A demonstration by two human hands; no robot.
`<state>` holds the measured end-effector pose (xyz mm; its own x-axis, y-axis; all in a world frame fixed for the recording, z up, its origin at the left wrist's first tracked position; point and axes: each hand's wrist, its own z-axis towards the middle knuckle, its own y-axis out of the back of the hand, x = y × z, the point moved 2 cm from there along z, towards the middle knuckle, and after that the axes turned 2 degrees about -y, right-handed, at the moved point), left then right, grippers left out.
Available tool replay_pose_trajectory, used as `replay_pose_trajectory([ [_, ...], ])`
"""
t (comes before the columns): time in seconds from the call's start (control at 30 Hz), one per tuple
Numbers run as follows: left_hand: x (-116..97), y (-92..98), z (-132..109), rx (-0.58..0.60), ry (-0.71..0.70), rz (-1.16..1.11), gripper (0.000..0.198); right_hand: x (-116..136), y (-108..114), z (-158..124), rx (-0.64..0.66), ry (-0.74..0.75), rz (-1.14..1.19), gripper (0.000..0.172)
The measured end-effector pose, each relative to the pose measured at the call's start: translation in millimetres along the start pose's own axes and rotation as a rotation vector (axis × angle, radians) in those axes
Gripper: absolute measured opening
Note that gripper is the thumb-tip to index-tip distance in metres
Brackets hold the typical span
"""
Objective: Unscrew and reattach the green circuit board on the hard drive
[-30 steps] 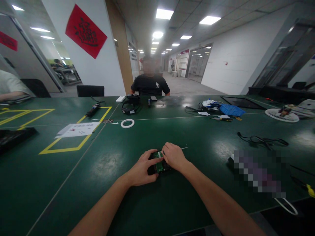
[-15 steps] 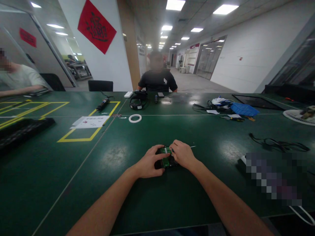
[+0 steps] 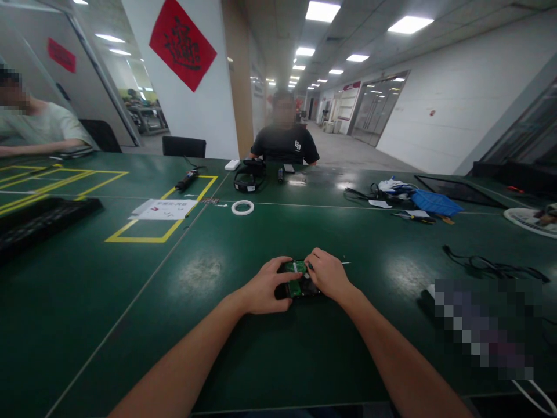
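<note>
A small black device with a green circuit board (image 3: 295, 287) lies on the green table in front of me. My left hand (image 3: 265, 285) grips its left end, thumb along the near edge and fingers at the far edge, with one finger reaching across the board. Fingers pinched, my right hand (image 3: 327, 273) is over the right part of the device. A small dark piece (image 3: 309, 266) shows at its fingertips; the rest is covered by the hand. Beyond the knuckles a thin pale rod (image 3: 346, 263) sticks out, and I cannot tell whether it belongs to the same piece.
Ahead lie a white ring (image 3: 242, 208), a paper sheet (image 3: 167, 209) inside yellow tape, and a black headset (image 3: 249, 177). To the right are a blue pouch (image 3: 436, 202), a screwdriver (image 3: 415, 217) and black cables (image 3: 491, 268). One person (image 3: 285, 142) sits opposite, another (image 3: 43, 125) far left.
The whole view has shifted slightly. Both hands keep nearly the same place on the device, with the right hand's fingertips a touch farther from the left finger.
</note>
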<state>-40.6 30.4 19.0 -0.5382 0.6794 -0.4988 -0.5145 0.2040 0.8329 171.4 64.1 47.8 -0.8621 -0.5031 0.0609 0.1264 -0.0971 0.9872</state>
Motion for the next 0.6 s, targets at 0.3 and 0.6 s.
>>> replay_pose_trajectory([
  [0.3, -0.3, 0.5, -0.1, 0.001, 0.004, -0.013, 0.078, -3.9, 0.4, -1.8, -0.024, -0.003, 0.032, 0.02],
  [0.6, -1.4, -0.8, 0.6, 0.003, 0.006, 0.001, 0.079, 1.7, -0.2, -2.0, -0.009, -0.003, 0.017, 0.016],
])
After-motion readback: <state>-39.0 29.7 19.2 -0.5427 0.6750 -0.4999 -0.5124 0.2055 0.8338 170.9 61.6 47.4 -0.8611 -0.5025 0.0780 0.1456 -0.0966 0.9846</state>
